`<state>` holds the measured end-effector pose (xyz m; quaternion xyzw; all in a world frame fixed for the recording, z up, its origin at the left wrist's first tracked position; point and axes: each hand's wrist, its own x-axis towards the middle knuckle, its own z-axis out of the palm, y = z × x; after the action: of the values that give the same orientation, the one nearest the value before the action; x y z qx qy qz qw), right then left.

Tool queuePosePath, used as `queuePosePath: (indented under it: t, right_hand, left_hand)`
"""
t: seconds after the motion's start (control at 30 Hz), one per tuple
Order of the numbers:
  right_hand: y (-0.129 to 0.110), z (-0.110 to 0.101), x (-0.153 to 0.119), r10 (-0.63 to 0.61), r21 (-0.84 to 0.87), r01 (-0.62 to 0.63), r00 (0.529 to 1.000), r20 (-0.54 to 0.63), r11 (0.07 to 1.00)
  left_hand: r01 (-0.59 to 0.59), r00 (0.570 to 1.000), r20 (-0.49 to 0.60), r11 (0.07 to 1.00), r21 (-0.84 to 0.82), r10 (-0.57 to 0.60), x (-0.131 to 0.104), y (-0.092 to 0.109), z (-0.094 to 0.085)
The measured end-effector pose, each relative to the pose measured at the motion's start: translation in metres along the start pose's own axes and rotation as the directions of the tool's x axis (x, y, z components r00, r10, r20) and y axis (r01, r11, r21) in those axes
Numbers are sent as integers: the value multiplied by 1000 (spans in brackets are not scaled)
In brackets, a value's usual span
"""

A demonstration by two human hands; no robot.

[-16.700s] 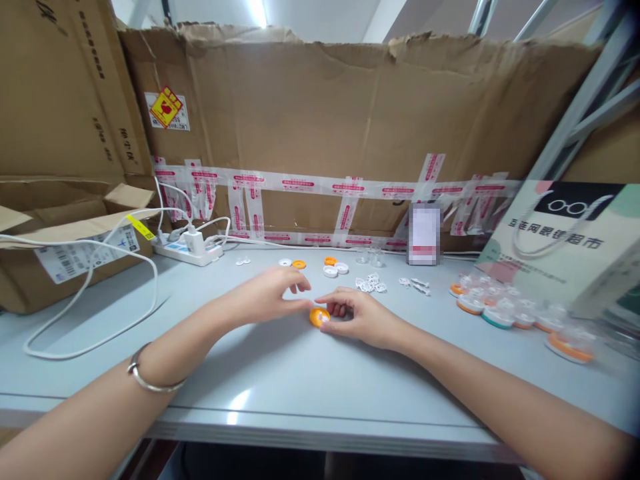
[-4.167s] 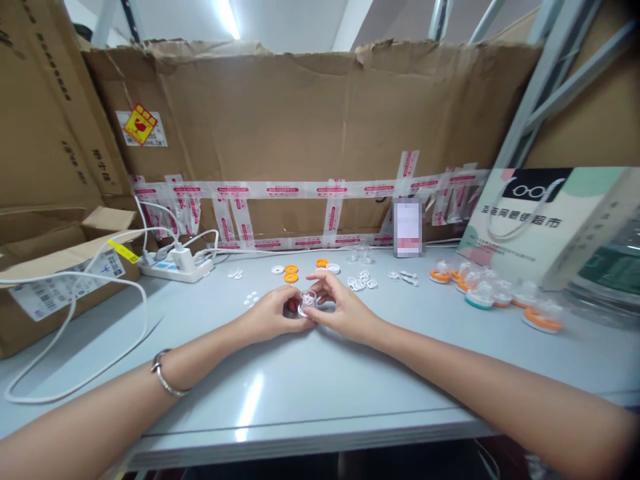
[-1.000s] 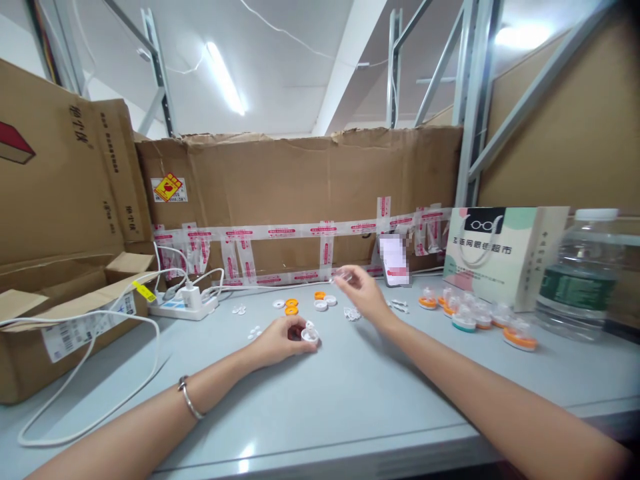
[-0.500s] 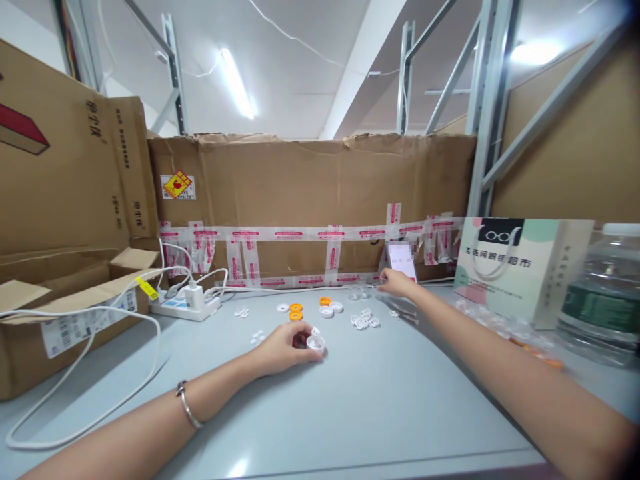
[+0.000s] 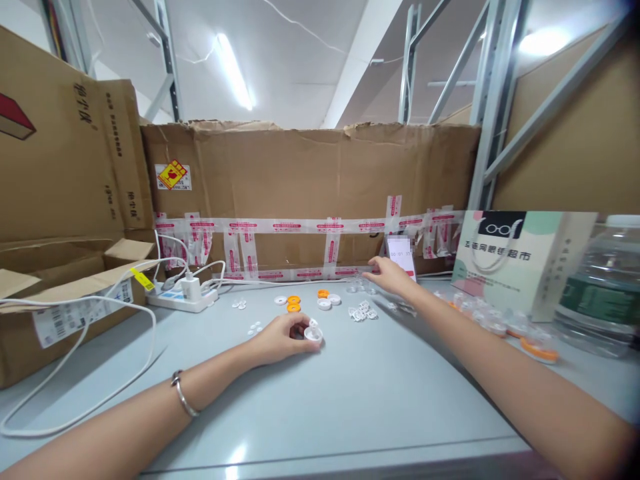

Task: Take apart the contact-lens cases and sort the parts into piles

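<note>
The white cup (image 5: 313, 336) looks plastic, the tabletop (image 5: 360, 393) glossy, the wide carton (image 5: 300, 177) matt cardboard

One phone (image 5: 401, 257). Left of phone: three orange round pieces (image 5: 323, 294), three white round pieces (image 5: 325, 305), one power strip (image 5: 183, 301), one open carton (image 5: 65, 317). Nearer than phone: one white cup (image 5: 313, 337), one pile of white lattice parts (image 5: 363, 311), overlapping. Just left of phone: several clear cups (image 5: 353, 286), count unclear. Right of phone: one paper bag (image 5: 515, 270), one bottle (image 5: 593, 300), several clear-topped pieces (image 5: 539, 350), partly hidden.

A glasses-printed bag (image 5: 517, 267) stands beside a clear, green-labelled bottle (image 5: 595, 300).
</note>
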<state>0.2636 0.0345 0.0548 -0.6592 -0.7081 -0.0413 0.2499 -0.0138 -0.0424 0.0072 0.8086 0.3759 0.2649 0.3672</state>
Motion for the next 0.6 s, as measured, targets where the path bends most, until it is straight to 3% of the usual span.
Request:
queuePosePath:
  t: [0.07,0.13,0.2,0.37,0.53,0.6]
  right_hand:
    - [-23,-5,-16,-129,123,124,991,35,985]
    - [-49,-5,-36,-349,362,281,927,136,889]
    - [-70,1,-55,-479,400,381,859,180,834]
    - [-93,20,-83,-588,166,565,759,279,808]
    - [-95,28,-85,-695,-5,717,677,242,697]
    - [-98,24,-84,-692,-30,704,704,163,709]
  left_hand:
    - [1,1000,12,1000,-29,-1,1,-3,1]
    - [9,1000,-10,999,-49,-9,2,-6,2]
    - [9,999,-47,999,-43,-11,3,-8,3]
    - [-23,999,-38,999,-42,22,6,-13,6]
    - [-53,998,-22,998,-25,53,7,-12,7]
    - [-45,999,-21,999,6,45,6,-10,6]
